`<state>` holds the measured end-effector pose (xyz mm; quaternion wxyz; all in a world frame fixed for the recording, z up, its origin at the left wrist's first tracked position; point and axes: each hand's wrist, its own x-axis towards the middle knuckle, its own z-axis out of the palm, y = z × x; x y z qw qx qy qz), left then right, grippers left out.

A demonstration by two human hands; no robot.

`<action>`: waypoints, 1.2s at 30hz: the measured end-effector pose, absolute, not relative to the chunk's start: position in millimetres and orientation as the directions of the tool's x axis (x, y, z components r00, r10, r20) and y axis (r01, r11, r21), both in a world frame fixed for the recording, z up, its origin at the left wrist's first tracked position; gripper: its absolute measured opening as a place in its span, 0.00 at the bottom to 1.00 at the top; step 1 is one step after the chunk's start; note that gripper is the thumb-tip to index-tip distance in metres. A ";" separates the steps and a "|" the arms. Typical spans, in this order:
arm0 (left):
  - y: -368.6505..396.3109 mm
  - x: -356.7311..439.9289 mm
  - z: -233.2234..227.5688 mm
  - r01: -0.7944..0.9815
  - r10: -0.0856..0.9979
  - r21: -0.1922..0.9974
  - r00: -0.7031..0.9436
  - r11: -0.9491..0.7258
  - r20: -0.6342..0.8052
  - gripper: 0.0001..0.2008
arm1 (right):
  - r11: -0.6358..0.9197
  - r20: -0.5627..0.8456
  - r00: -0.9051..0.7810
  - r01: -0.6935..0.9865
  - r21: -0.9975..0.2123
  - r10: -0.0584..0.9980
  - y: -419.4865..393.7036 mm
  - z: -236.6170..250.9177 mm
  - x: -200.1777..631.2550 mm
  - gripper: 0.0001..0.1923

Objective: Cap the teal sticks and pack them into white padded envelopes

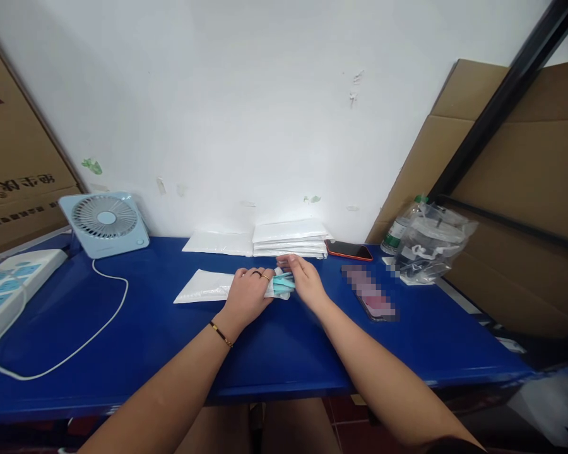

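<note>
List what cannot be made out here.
All in the head view:
Inner ends of the teal items: hidden by the white mailer and left hand.
Contact of the right hand with them: blocked by its own fingers.
Screen of the nearer phone: pixelated.
Power strip: cut off by the left edge.

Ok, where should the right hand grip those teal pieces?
Probably take the teal pieces by their exposed ends, coming from the right: they poke out of the white pouch on that side, while the left hand covers the pouch just behind its mouth.
</note>
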<state>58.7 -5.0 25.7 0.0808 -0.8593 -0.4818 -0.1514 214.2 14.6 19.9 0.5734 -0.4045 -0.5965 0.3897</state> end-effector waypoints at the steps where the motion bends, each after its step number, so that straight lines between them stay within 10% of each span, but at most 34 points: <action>1: -4.4 58.4 25.4 0.843 0.797 0.020 0.500 -0.537 0.338 0.13 | 0.384 0.385 0.018 0.059 -0.922 0.923 17.0 18.3 216.4 0.15; 5: -2.8 59.5 20.0 0.793 0.773 0.088 0.552 -0.602 0.313 0.16 | 0.408 0.396 -0.105 0.151 -0.901 0.912 20.4 11.4 215.9 0.17; 13: 19.3 5.5 21.0 0.785 0.817 0.229 0.563 -0.575 0.123 0.62 | 0.420 0.207 -0.410 0.542 -0.728 0.888 19.7 29.2 254.7 0.23; 18: 35.5 -28.2 22.5 0.794 0.809 0.261 0.584 -0.549 -0.075 0.55 | 0.403 -0.072 -0.603 0.613 -0.679 0.794 10.2 40.4 272.9 0.41; 24: 29.4 -23.2 25.5 0.721 0.764 0.329 0.645 -0.610 0.002 0.44 | 0.540 0.179 -0.567 0.568 -0.621 0.804 14.7 19.1 243.8 0.04; 36: 30.1 -20.6 24.3 0.708 0.762 0.354 0.647 -0.611 0.022 0.45 | 0.628 0.279 -0.599 0.514 -0.585 0.750 21.0 11.3 237.7 0.04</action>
